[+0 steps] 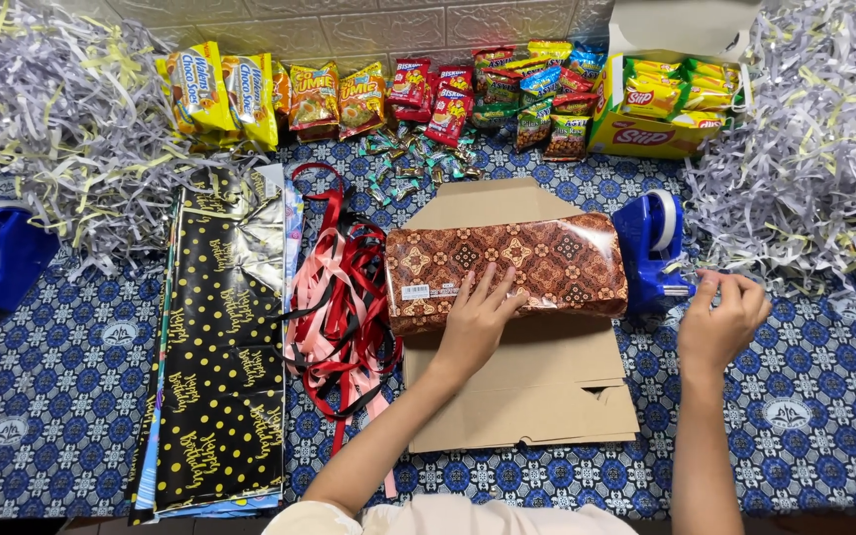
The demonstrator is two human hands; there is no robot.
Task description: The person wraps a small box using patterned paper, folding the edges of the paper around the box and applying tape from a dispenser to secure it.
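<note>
Pressing hand: the left hand (pixel 475 319) lies flat on the wrapped box (pixel 505 267), its fingers (pixel 487 284) spread wide over the lower front edge; they grip nothing, they only hold the box down.
Reaching hand: the right hand (pixel 720 322) is at the front of the blue tape dispenser (pixel 652 250), fingers (pixel 711 284) drawn narrow together at the dispenser's cutting end; whether a piece of tape is between them I cannot tell.
Wrapped box: long, covered in shiny brown batik-pattern paper, with a small white label near its left front edge; it rests on the flattened cardboard (pixel 532 381), in the middle of the worktop (pixel 52 396).
Tape dispenser: it stands just beside the right end of the box, touching or almost touching it.
Left of the box: a bundle of red, pink and black ribbons (pixel 341 297), then sheets of black wrapping paper with gold dots (pixel 218 367).
Far left: a second blue tape dispenser (pixel 0 248) near the worktop edge.
Back row: snack packets (pixel 329 99) in a line along the wall, small wrapped candies (pixel 413 159) before them, and an open yellow carton of snack packs (pixel 661 104).
Both back corners: heaps of shredded paper (pixel 61 129), grey-white with some yellow strips.
Worktop cover: blue patterned cloth.
</note>
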